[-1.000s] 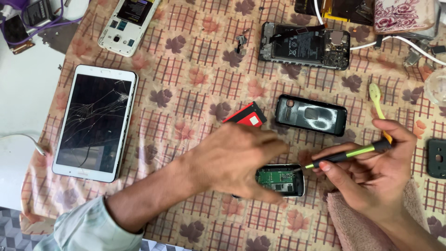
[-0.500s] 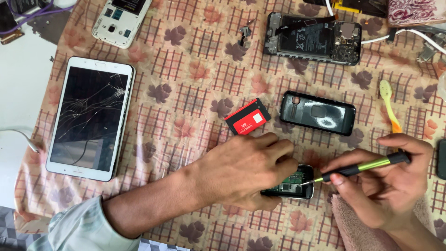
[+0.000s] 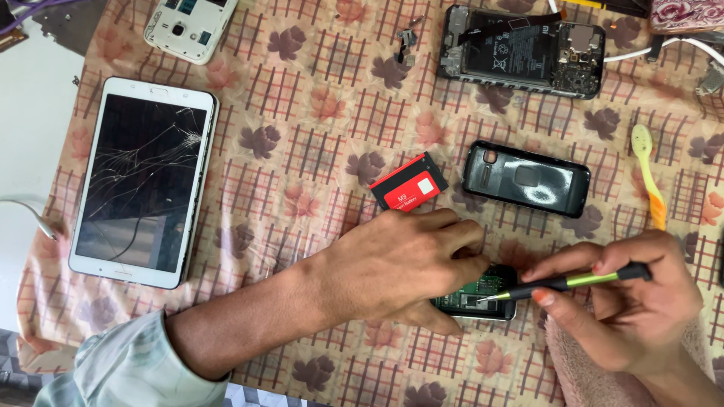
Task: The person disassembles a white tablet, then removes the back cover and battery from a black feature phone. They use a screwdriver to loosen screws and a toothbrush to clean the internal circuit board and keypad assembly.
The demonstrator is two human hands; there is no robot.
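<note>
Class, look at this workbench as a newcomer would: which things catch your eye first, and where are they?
At lower centre, the left hand steadies a small opened phone while the right hand points a green-handled screwdriver into it. At left lies a white tablet with a badly cracked screen. A red battery sits mid-cloth.

A single head-worn camera looks steeply down, close above the cloth-covered tabletop [image 3: 302, 151], the person's forearms entering from the bottom edge.

Bright, even daylight, soft shadows under the hands, sharp focus, mild glare.
</note>
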